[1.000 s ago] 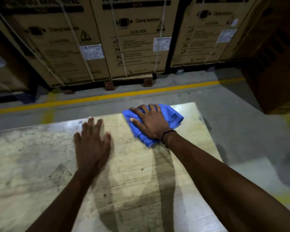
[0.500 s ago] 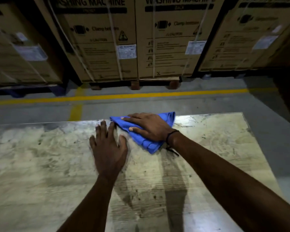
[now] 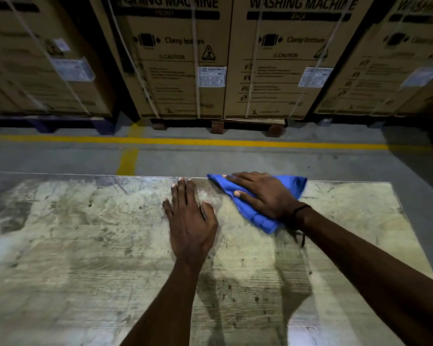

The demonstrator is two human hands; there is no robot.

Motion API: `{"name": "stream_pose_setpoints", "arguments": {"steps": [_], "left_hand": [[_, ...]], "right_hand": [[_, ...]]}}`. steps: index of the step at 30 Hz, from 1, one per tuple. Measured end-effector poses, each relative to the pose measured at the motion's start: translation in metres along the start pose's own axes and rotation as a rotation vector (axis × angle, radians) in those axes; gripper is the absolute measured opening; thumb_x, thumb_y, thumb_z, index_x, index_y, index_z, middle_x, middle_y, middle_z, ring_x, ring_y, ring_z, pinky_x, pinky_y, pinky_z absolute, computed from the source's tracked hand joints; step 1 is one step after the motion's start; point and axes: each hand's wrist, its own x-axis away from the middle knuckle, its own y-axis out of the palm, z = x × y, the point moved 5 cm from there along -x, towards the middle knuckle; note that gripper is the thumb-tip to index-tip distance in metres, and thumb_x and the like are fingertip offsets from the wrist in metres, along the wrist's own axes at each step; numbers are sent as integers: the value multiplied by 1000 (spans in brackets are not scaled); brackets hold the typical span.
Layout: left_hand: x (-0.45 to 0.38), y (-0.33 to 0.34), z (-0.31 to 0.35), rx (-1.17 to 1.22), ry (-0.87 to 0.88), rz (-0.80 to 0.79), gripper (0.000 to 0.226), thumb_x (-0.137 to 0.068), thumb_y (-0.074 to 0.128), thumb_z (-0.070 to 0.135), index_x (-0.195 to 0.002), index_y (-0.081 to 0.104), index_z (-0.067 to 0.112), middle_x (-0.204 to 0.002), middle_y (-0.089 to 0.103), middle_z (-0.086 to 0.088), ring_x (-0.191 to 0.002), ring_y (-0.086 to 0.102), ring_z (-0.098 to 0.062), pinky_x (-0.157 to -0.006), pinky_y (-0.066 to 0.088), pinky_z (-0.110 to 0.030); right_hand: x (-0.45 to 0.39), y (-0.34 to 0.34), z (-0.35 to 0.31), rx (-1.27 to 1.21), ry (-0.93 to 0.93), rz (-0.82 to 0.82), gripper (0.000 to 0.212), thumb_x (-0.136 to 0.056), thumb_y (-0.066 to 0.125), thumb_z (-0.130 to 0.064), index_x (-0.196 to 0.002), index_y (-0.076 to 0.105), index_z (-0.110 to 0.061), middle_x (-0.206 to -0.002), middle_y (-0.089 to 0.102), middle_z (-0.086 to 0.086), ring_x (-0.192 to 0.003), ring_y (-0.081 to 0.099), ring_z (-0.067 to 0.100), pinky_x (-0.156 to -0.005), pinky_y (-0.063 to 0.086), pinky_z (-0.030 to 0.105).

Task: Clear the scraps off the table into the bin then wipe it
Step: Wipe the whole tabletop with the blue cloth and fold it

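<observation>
A worn, stained wooden table (image 3: 85, 245) fills the lower part of the head view. My right hand (image 3: 263, 196) presses flat on a folded blue cloth (image 3: 255, 216) at the table's far edge, fingers spread over it. My left hand (image 3: 190, 221) lies flat and open on the bare tabletop just left of the cloth, fingertips near the far edge. I see no scraps on the table and no bin in view.
Beyond the table lies a grey concrete floor with a yellow line (image 3: 210, 142). Large cardboard washing machine boxes (image 3: 180, 58) stand on pallets behind the line. The table's right edge (image 3: 410, 226) drops to the floor.
My right hand has slid the blue cloth along the far edge, now farther from my left hand. The view has shifted left, showing more of the table's left side.
</observation>
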Motion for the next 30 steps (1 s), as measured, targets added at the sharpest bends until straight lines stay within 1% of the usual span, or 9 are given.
{"name": "stream_pose_setpoints", "arguments": {"steps": [4,7,9,12,17,20,23,26,30], "left_hand": [[-1,-4,-6,169,-69,86,69,-99,28,32,-162,32,4,-169,34,-12,-158,29,-28,-131,17,-47],[-2,-11,-15,291,-131,102,67,-102,34,26,-165,24,6,-172,26,-11,-159,26,-25,-130,19,-38],[0,-19,-26,201,-82,109,67,-101,35,30,-163,29,5,-170,32,-14,-156,33,-28,-128,26,-42],[4,-38,-67,-74,-26,103,68,-98,37,34,-159,40,4,-163,44,-17,-150,43,-33,-122,33,-51],[-9,-89,-168,-218,-106,46,75,-100,31,57,-162,37,16,-172,26,-14,-158,26,-33,-124,23,-57],[-21,-126,-226,-229,-152,35,79,-98,23,66,-165,31,24,-175,20,-11,-160,20,-34,-126,17,-60],[-38,-155,-271,-228,-141,13,81,-98,20,71,-166,27,28,-175,17,-11,-161,16,-35,-126,15,-61],[-52,-174,-300,-236,-129,-3,83,-97,20,74,-166,25,29,-175,17,-10,-162,14,-32,-127,13,-59],[-61,-183,-311,-235,-69,-9,80,-98,25,72,-166,27,30,-175,17,-10,-162,13,-32,-127,12,-57]], "right_hand": [[-62,20,-62,-16,-88,1,54,-109,33,-52,-158,39,-31,-154,52,3,-121,61,31,-97,50,46],[-89,29,-88,-1,-113,-26,55,-109,31,-52,-158,41,-28,-154,51,7,-121,61,34,-95,51,47],[-87,29,-88,-6,-136,-50,55,-109,31,-53,-159,38,-32,-157,48,6,-124,59,33,-97,50,46],[-66,20,-70,-19,-125,-70,54,-109,29,-55,-160,33,-39,-159,45,2,-132,54,29,-103,47,46],[-29,3,-38,-27,-41,-63,58,-108,23,-61,-157,39,-35,-156,49,1,-134,55,28,-104,48,50],[-29,1,-43,-18,-22,-46,53,-109,26,-56,-158,36,-38,-155,50,0,-133,54,26,-105,48,47],[-55,12,-72,2,-24,-42,51,-110,31,-49,-159,35,-36,-155,49,0,-132,54,26,-104,47,44],[-104,33,-119,1,-69,-44,53,-110,31,-48,-160,36,-30,-154,50,4,-131,55,28,-104,48,47],[-173,60,-183,-1,-142,-24,54,-110,28,-51,-160,35,-30,-153,50,5,-128,57,31,-99,50,48]]}}
